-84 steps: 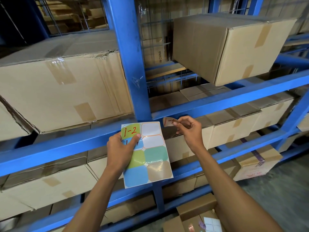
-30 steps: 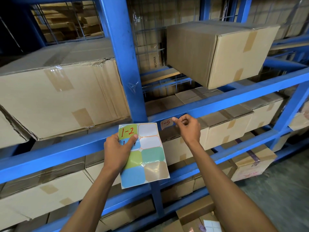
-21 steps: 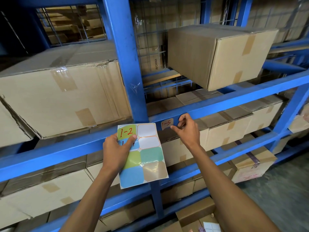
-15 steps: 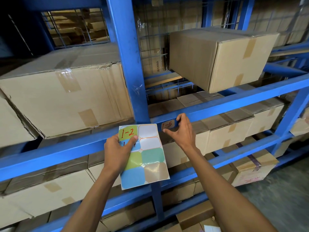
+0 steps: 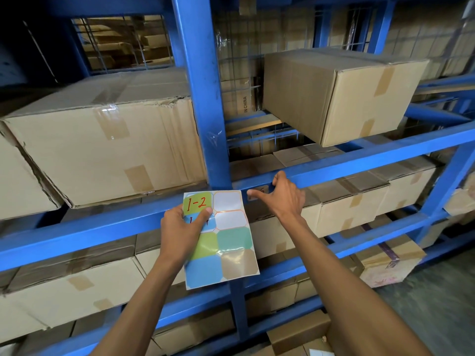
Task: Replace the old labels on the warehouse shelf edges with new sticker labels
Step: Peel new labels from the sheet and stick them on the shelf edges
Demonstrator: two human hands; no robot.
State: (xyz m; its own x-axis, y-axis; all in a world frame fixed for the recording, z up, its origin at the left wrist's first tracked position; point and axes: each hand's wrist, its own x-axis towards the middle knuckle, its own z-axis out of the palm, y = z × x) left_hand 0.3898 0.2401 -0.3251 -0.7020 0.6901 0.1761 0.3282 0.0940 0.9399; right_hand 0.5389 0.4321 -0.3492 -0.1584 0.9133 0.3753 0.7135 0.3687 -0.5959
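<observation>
While the left hand (image 5: 180, 232) pinches the sticker sheet (image 5: 222, 240) at its upper left corner, thumb over the "1-2" sticker (image 5: 196, 203), the right hand (image 5: 280, 199) is spread and holds nothing, fingers against the shelf beam (image 5: 359, 160). The tan label (image 5: 258, 192), half hidden behind that hand, sits on the beam at about ten o'clock from the palm, long axis along the beam. The right hand is nearer. Half a second ago its fingers curled closer on the label; now they are splayed, likely smoothing it down.
</observation>
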